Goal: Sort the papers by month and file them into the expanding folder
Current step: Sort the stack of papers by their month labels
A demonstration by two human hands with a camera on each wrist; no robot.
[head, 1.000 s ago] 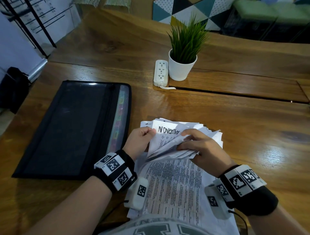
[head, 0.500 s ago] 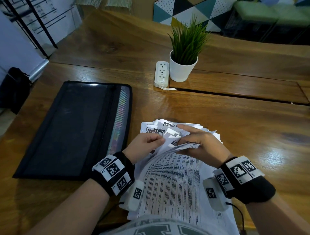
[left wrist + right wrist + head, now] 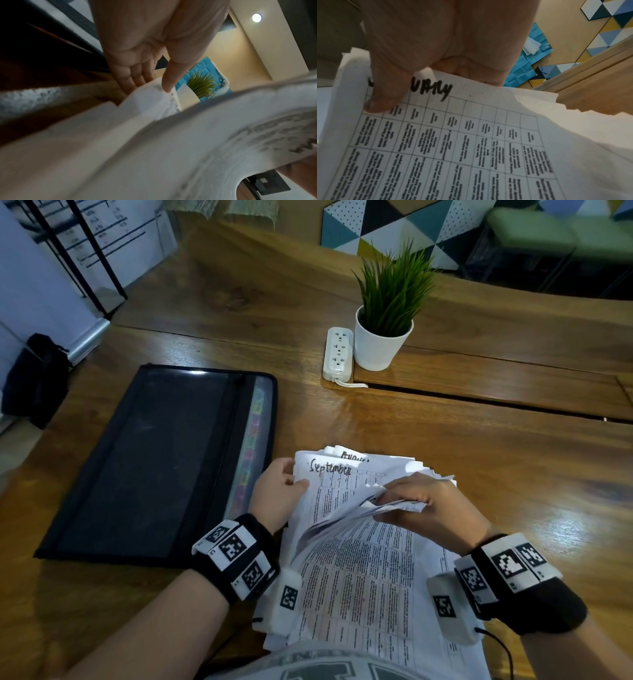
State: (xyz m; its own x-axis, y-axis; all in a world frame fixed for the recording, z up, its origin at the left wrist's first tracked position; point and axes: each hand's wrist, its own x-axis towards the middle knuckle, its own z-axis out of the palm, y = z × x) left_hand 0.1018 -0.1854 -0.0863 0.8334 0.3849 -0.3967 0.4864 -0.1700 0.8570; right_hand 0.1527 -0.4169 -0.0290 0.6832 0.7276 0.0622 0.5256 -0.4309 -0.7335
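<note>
From the head view we see our left hand [image 3: 279, 491] pinching the left edge of the papers [image 3: 359, 570], thumb on the sheet marked "September". Our right hand [image 3: 423, 510] curls round a bent bunch of sheets and lifts them. The papers lie on the wooden table [image 3: 479, 457], right in front of us. The black expanding folder [image 3: 154, 460] lies flat just left of them.

From the left wrist we see fingers [image 3: 135, 79] under the paper corner and the thumb on top.

From the right wrist we see our thumb [image 3: 385, 93] pressing a sheet with a table printed on it.
</note>
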